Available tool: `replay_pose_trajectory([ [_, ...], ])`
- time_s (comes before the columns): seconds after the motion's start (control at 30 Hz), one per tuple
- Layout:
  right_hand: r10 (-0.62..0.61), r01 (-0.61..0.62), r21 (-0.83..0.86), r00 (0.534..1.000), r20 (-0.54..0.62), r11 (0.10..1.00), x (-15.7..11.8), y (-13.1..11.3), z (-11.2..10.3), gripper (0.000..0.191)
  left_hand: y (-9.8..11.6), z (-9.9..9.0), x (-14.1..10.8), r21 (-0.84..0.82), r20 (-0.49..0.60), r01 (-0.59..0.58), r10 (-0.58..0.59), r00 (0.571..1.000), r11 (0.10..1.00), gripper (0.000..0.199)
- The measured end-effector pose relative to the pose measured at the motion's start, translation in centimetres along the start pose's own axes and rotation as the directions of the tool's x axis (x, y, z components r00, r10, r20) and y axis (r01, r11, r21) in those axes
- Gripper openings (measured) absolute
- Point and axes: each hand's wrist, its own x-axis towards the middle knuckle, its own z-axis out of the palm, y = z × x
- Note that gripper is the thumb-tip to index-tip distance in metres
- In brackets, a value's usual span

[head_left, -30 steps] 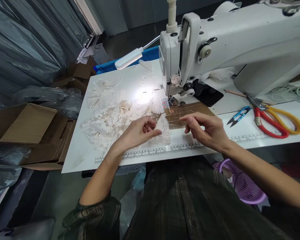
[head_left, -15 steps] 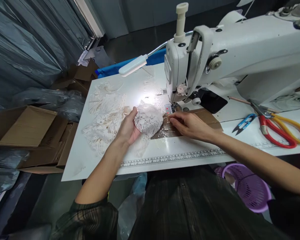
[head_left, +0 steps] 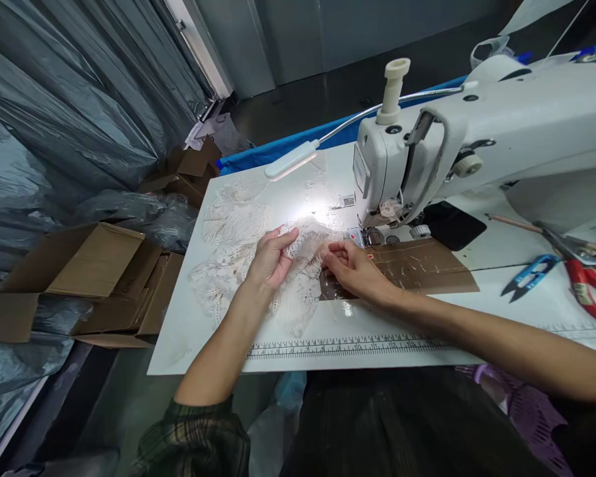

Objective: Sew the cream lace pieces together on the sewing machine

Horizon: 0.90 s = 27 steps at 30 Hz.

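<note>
A gathered piece of white lace fabric (head_left: 305,248) lies between my two hands, just left of the needle area of the sewing machine (head_left: 385,175). My left hand (head_left: 273,258) grips its left side, thumb on top and the other fingers underneath. With bent fingers pressed together, my right hand (head_left: 345,265) pinches the lace's right edge near the presser foot (head_left: 367,236). More lace spreads over the white table to the left and below the hands. Brown tape (head_left: 417,265) covers the table beneath and beyond my right hand.
Blue thread snips (head_left: 530,277) and red-handled scissors (head_left: 589,291) lie at the right. A black phone (head_left: 451,225) rests under the machine arm. A lamp (head_left: 292,161) lights the lace. A printed ruler (head_left: 347,347) follows the front edge. Cardboard boxes (head_left: 94,265) stand left; a purple basket (head_left: 534,414) is below right.
My right hand has moved left from the tape onto the lace and now pinches its edge. The lace is spread flatter between both hands. The camera view has shifted.
</note>
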Motion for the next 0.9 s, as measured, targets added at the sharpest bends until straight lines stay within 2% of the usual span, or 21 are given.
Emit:
replay_pose_trajectory([
  [0.03, 0.009, -0.014, 0.106, 0.999, 0.045, 0.994, 0.3, -0.1, 0.1, 0.035, 0.0, 0.0, -0.3, -0.008, -0.003, -0.006, 0.006, 1.0, 1.0, 0.036],
  [0.13, -0.133, 0.106, 0.28, 0.988, 0.08, 0.954, 1.5, -0.6, 0.5, 0.029, -0.1, -0.4, -1.2, 0.108, 0.034, -0.074, 0.071, 0.997, 0.991, 0.043],
  [0.17, -0.163, 0.141, 0.272, 0.985, 0.06, 0.952, 2.0, -0.8, 0.7, 0.026, 0.1, -0.8, -1.5, 0.207, 0.045, -0.162, 0.156, 0.987, 0.965, 0.048],
  [0.2, -0.175, 0.162, 0.231, 0.984, 0.035, 0.959, 2.5, -1.0, 0.7, 0.023, 0.4, -1.2, -1.6, 0.322, 0.06, -0.289, 0.285, 0.957, 0.902, 0.054],
  [0.23, -0.184, 0.179, 0.163, 0.983, 0.011, 0.97, 3.0, -1.2, 0.8, 0.02, 0.8, -1.6, -1.6, 0.436, 0.093, -0.43, 0.436, 0.895, 0.79, 0.059],
  [0.27, -0.206, 0.206, 0.08, 0.978, 0.001, 0.975, 3.5, -1.5, 0.8, 0.018, 1.3, -1.9, -1.5, 0.531, 0.156, -0.552, 0.566, 0.809, 0.643, 0.062],
  [0.3, -0.249, 0.249, -0.006, 0.968, 0.014, 0.969, 4.0, -1.7, 0.8, 0.015, 1.9, -2.1, -1.3, 0.587, 0.245, -0.64, 0.644, 0.725, 0.496, 0.061],
  [0.33, -0.303, 0.306, -0.078, 0.952, 0.054, 0.949, 4.5, -2.0, 0.9, 0.012, 2.5, -2.3, -0.9, 0.6, 0.35, -0.698, 0.657, 0.668, 0.391, 0.059],
  [0.37, -0.356, 0.369, -0.124, 0.927, 0.115, 0.921, 5.0, -2.2, 0.9, 0.01, 3.2, -2.3, -0.4, 0.582, 0.457, -0.736, 0.61, 0.648, 0.346, 0.056],
  [0.4, -0.399, 0.426, -0.144, 0.899, 0.184, 0.893, 5.4, -2.5, 0.9, 0.011, 3.7, -2.2, 0.1, 0.546, 0.55, -0.757, 0.528, 0.647, 0.358, 0.055],
  [0.47, -0.446, 0.501, -0.132, 0.841, 0.305, 0.855, 6.2, -2.9, 1.0, 0.011, 4.6, -1.9, 1.5, 0.492, 0.663, -0.742, 0.356, 0.658, 0.455, 0.053],
  [0.5, -0.46, 0.522, -0.116, 0.82, 0.342, 0.845, 6.5, -3.1, 1.1, 0.008, 4.9, -1.8, 2.2, 0.495, 0.686, -0.721, 0.29, 0.667, 0.485, 0.051],
  [0.57, -0.477, 0.534, -0.087, 0.808, 0.346, 0.841, 7.2, -3.3, 1.3, 0.009, 5.5, -2.1, 3.6, 0.569, 0.674, -0.677, 0.208, 0.709, 0.467, 0.039],
  [0.6, -0.474, 0.519, -0.078, 0.824, 0.31, 0.851, 7.5, -3.3, 1.4, 0.011, 5.8, -2.5, 4.2, 0.616, 0.649, -0.658, 0.195, 0.735, 0.433, 0.03],
  [0.67, -0.424, 0.439, -0.042, 0.884, 0.197, 0.897, 8.2, -3.2, 1.5, 0.013, 6.5, -3.5, 5.3, 0.684, 0.587, -0.619, 0.212, 0.781, 0.385, 0.015],
  [0.73, -0.309, 0.304, 0.06, 0.946, 0.097, 0.951, 8.9, -3.1, 1.6, 0.018, 7.0, -4.5, 6.1, 0.692, 0.527, -0.588, 0.263, 0.808, 0.42, 0.018],
  [0.8, -0.213, 0.201, 0.183, 0.976, 0.05, 0.962, 9.6, -2.9, 1.7, 0.023, 7.2, -5.1, 6.8, 0.641, 0.507, -0.602, 0.326, 0.798, 0.476, 0.019],
  [0.9, -0.212, 0.209, 0.254, 0.977, -0.017, 0.944, 10.4, -2.4, 1.6, 0.02, 6.9, -5.3, 7.4, 0.542, 0.528, -0.648, 0.382, 0.758, 0.535, 0.018],
])
